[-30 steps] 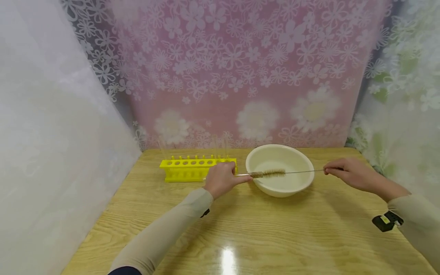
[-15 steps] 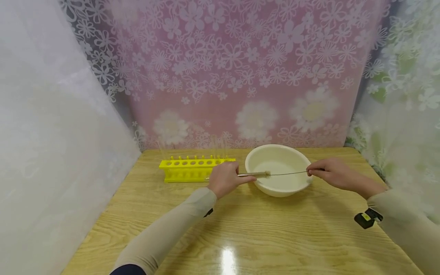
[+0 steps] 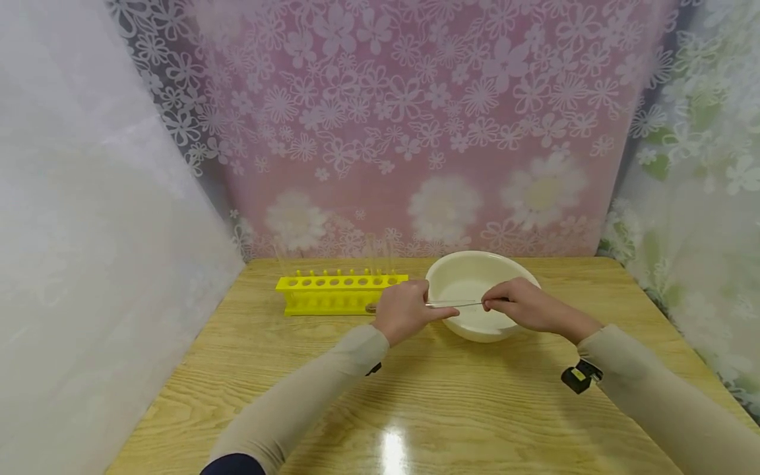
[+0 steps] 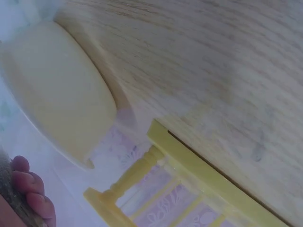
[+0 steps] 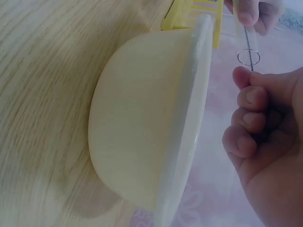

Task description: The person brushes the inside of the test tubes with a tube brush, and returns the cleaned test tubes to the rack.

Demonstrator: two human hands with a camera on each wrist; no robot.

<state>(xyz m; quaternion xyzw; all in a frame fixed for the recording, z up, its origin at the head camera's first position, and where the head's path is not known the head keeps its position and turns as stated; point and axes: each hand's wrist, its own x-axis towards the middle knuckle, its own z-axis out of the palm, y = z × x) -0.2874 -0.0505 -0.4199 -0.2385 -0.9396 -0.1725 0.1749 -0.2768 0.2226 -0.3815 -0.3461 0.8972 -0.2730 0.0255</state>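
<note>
A yellow rack (image 3: 320, 284) on the counter (image 3: 309, 376) holds clear tubes (image 3: 389, 256). Beside it, the left hand (image 3: 405, 309) wraps its grip round a level tube (image 3: 445, 304). The right hand (image 3: 522, 305), pinching the brush (image 3: 371, 308) by its wire over the bowl (image 3: 466, 272), has moved leftward; the bristles now apparently reach the tube's far end.

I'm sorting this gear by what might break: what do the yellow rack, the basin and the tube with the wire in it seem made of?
Yellow rack: probably plastic, semi-gloss, with even color and molded-looking shape.
Basin: likely plastic, smooth and slightly glossy, with highlights along its edge.
Tube: glass or clear plastic, I can't tell; glossy, transparent, the wire showing through.
</note>
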